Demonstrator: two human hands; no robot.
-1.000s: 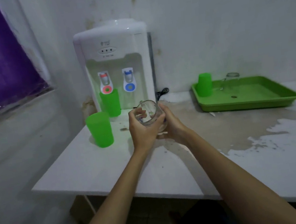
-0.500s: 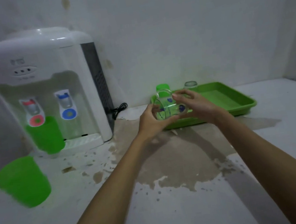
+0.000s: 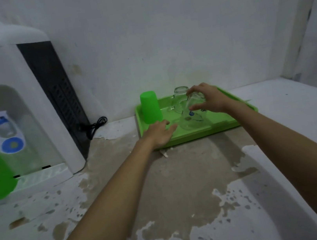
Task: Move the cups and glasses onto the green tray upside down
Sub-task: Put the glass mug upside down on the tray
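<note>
Fingers of my left hand (image 3: 160,133) lie flat and empty on the green tray (image 3: 239,102) rim; inside, upside down: green cup (image 3: 150,107), glass (image 3: 180,99), then clear mug (image 3: 192,112) under my right hand's (image 3: 210,99) loosely spread fingers.

Dim, flat indoor light with soft shadows; wide-angle bending at the edges, slight softness throughout.

No readable text, blue mark on glass (image 3: 191,114) too blurred to read
</note>
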